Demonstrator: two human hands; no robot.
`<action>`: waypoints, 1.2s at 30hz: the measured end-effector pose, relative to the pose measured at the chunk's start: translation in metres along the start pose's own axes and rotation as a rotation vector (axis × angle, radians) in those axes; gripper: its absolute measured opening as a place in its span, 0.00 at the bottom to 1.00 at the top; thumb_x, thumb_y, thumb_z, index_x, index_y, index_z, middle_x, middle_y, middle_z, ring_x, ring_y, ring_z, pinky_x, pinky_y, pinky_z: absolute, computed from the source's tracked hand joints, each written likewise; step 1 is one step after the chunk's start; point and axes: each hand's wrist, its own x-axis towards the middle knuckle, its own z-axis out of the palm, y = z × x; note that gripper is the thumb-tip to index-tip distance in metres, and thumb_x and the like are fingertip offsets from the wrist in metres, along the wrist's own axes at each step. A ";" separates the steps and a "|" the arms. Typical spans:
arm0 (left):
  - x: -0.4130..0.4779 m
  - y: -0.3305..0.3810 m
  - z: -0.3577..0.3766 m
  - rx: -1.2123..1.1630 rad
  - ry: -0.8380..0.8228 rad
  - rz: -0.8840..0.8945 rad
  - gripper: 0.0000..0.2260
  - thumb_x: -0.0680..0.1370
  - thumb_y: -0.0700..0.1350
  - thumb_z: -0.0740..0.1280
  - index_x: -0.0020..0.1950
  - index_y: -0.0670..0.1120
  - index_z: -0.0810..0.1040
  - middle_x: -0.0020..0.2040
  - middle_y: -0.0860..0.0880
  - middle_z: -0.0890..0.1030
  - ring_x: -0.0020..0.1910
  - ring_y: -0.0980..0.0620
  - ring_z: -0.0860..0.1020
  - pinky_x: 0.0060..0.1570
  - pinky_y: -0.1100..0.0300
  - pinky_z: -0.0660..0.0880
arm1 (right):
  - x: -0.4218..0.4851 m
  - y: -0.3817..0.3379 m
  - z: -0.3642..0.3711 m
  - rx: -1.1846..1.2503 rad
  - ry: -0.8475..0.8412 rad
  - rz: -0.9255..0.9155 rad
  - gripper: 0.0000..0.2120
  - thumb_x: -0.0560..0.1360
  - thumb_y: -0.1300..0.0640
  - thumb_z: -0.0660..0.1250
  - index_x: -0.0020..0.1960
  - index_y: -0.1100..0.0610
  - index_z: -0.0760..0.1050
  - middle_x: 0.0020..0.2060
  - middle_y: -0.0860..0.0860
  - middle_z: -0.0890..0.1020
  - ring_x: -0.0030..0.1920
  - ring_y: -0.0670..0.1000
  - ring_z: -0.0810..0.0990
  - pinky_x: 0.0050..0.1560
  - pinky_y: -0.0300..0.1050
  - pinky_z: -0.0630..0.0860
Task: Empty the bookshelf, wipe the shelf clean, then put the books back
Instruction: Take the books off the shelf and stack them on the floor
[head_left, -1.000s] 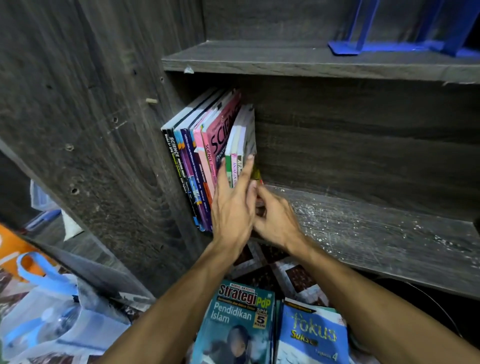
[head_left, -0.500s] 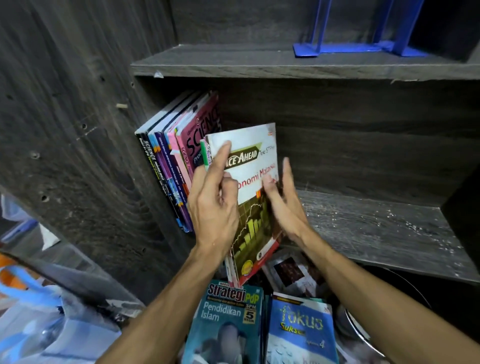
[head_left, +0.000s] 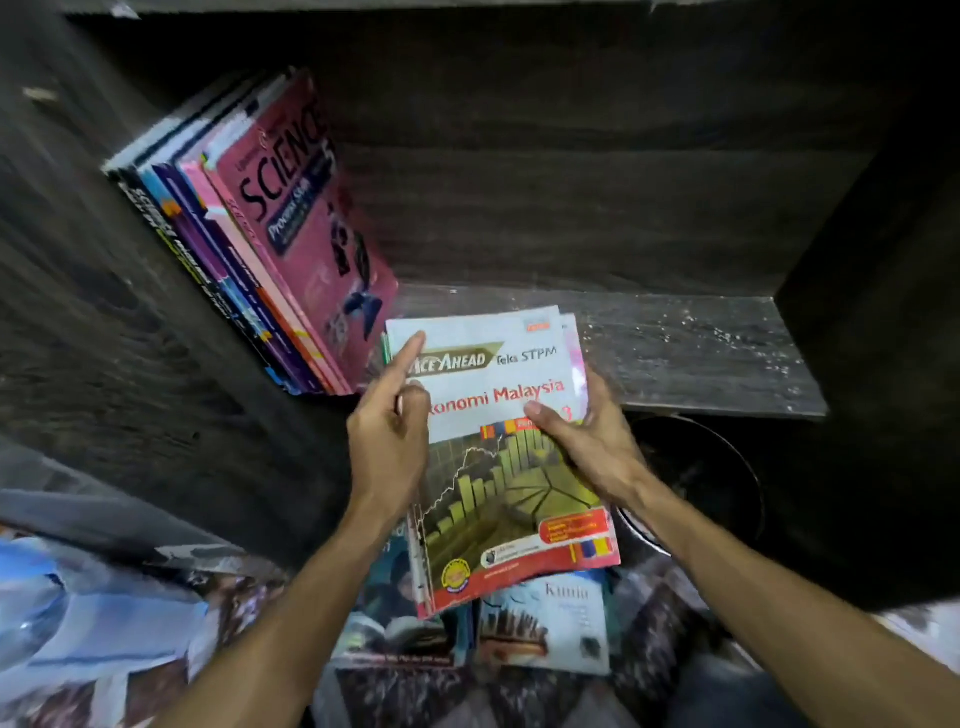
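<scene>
Around: pink-purple book row (head_left: 291, 228) leans left on dark wooden shelf (head_left: 701, 353); blue paperbacks (head_left: 545, 623) underneath. Held: white-red Ekonomi Malaysia textbook (head_left: 509, 499), left hand (head_left: 387, 447) and right hand (head_left: 587, 447) gripping its sides, long axis pointing at shelf.

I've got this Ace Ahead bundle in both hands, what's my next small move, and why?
Probably set the Ace Ahead stack down on the floor books right beneath it. Your left hand and right hand both grip it, already off the shelf, and the leaning books are not yet removed, so your hands need freeing.
</scene>
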 end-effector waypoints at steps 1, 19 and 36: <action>-0.010 -0.011 0.005 0.031 -0.019 -0.031 0.22 0.80 0.40 0.60 0.71 0.59 0.74 0.37 0.53 0.70 0.30 0.58 0.63 0.33 0.61 0.64 | -0.010 0.012 -0.002 -0.036 0.008 -0.013 0.39 0.67 0.41 0.79 0.72 0.46 0.66 0.57 0.42 0.84 0.58 0.45 0.83 0.63 0.54 0.77; -0.119 -0.155 0.093 0.365 -0.564 -0.335 0.23 0.83 0.42 0.59 0.76 0.60 0.64 0.53 0.43 0.76 0.38 0.54 0.77 0.30 0.74 0.70 | -0.081 0.191 -0.017 -0.546 -0.105 0.230 0.28 0.84 0.49 0.60 0.77 0.31 0.53 0.75 0.60 0.67 0.43 0.48 0.83 0.52 0.43 0.81; -0.115 -0.213 0.124 0.516 -0.831 -0.358 0.34 0.81 0.40 0.64 0.81 0.53 0.49 0.79 0.41 0.48 0.72 0.42 0.66 0.64 0.58 0.70 | -0.047 0.248 -0.013 -0.606 -0.201 0.336 0.29 0.83 0.53 0.60 0.79 0.40 0.51 0.49 0.50 0.72 0.42 0.45 0.74 0.45 0.40 0.80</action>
